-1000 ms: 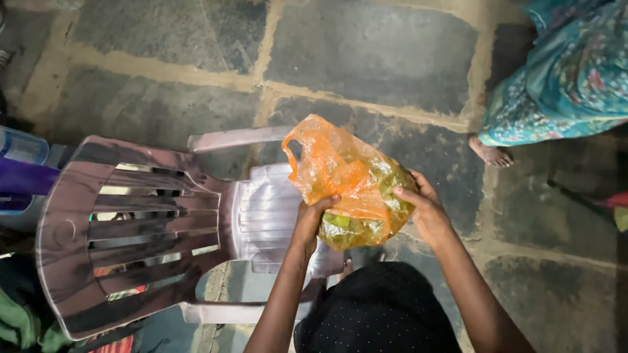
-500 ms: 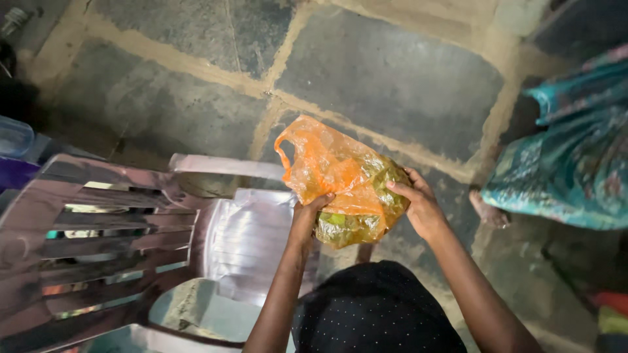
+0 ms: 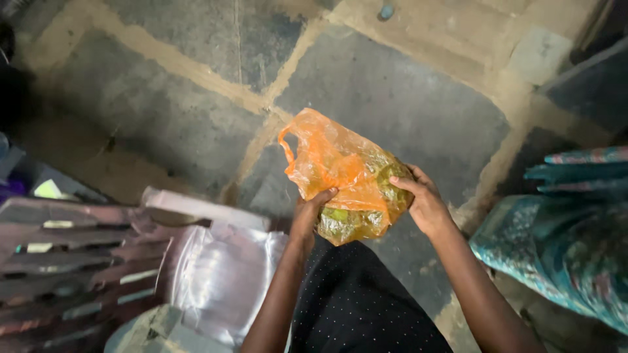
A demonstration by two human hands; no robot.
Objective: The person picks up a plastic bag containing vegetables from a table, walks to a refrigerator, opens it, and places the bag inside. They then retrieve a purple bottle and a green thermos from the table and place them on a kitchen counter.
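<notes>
— Where is the orange plastic bag [image 3: 340,173]?
— Above the stone floor [image 3: 405,91]; left hand [image 3: 309,212] at 7 o'clock, right hand [image 3: 425,202] at 3, fingers grasping it.
— Free room?
— Plastic chair [image 3: 131,261] at 8 o'clock, patterned cloth [image 3: 569,242] at 4.

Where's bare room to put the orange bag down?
Free: the plastic chair seat, beside the left hand, and the stone floor beyond the orange bag. Crowded: the right side, where teal patterned cloth closes in past the right hand.

A home yard or porch: rough stone-slab floor [image 3: 392,98] with sandy joints, a plastic chair [image 3: 131,261], patterned teal cloth [image 3: 562,248] alongside.
</notes>
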